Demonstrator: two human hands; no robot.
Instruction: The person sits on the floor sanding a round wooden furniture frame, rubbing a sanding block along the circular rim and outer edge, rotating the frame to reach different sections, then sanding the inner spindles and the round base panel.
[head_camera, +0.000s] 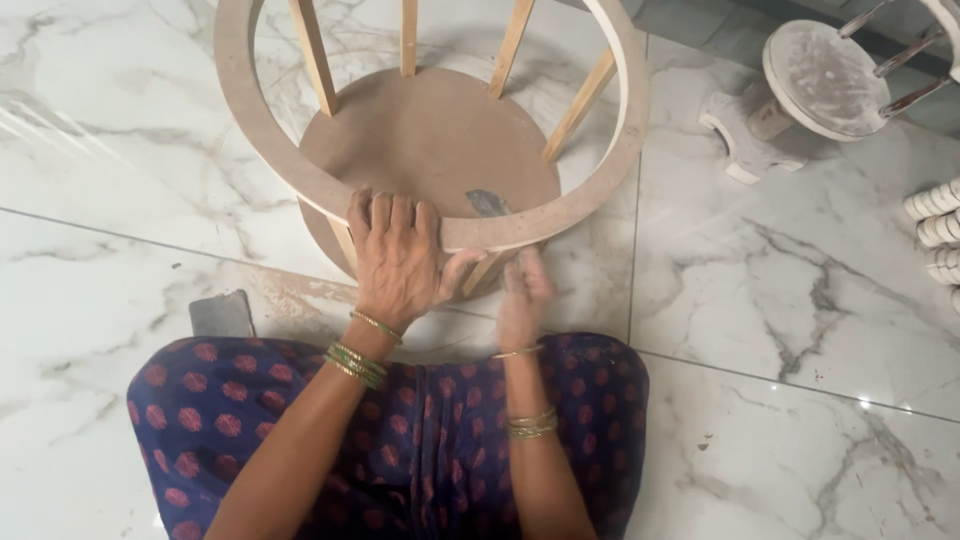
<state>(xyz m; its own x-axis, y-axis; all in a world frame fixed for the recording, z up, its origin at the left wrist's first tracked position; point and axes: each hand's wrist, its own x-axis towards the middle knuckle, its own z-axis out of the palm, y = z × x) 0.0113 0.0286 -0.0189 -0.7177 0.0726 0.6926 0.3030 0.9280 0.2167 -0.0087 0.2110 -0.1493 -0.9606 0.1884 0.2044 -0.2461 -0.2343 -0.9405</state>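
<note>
Far left: grey flat block (221, 314) lying on white marble floor (800, 330), just beside dark blue dotted garment (420, 440) covering the lap. Left hand (398, 258) next, palm down, fingers curled over near edge of the round wooden ring (236, 90), thumb spread to the right under the rim; gripping the ring. Green and gold bangles (355, 365) on that wrist. Ring forms the top of a round wooden frame, joined by slanted light wooden slats (313, 55) to a brown disc base (425, 140) below; frame tipped toward the camera, resting on floor just ahead of the lap. Small grey scrap (487, 203) lying on the disc near the ring's inner edge. Right hand (522, 295) below the ring, beside a lower slat, blurred; open or closed cannot tell, nothing clearly held. Further right, well apart: white round stool-like piece (825, 80) lying tipped on the floor. Far right edge: stacked white turned pieces (938, 230), partly cut off.
</note>
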